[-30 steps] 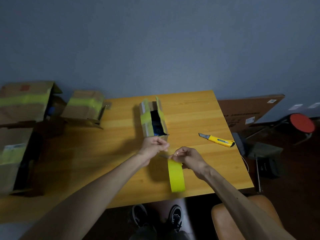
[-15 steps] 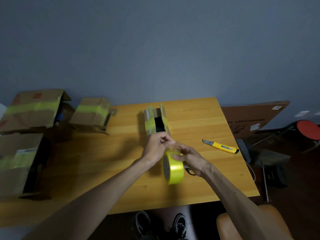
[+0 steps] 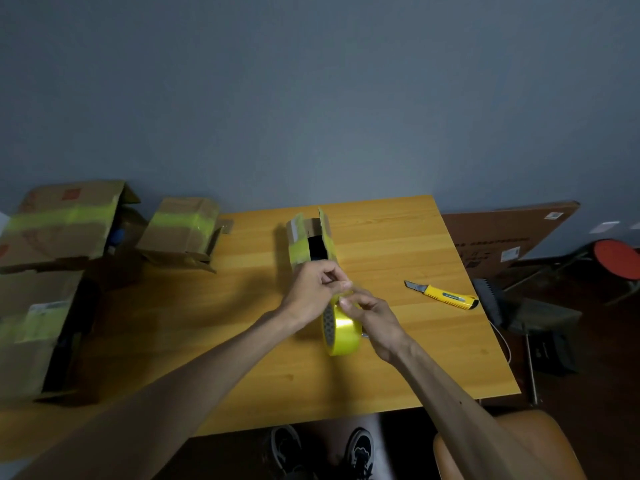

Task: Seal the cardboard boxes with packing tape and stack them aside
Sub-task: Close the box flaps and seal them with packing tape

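A roll of yellow packing tape (image 3: 341,332) stands on edge above the wooden table (image 3: 242,341), just in front of me. My right hand (image 3: 372,315) grips the roll from the right side. My left hand (image 3: 317,289) pinches at the top of the roll, where the tape's end lies. Right behind my hands stands a small narrow cardboard box (image 3: 310,239) with yellow tape on its sides and its top flaps open, dark inside.
A yellow utility knife (image 3: 445,295) lies on the table to the right, blade out. Taped cardboard boxes (image 3: 180,226) (image 3: 62,223) (image 3: 31,327) sit at the left. A flat carton (image 3: 502,237) leans at the right wall beside a red stool (image 3: 618,259).
The roll has turned from hanging edge-on to showing its inner core, and it has risen toward the box. Both hands have closed together on its top. My view shifted slightly.
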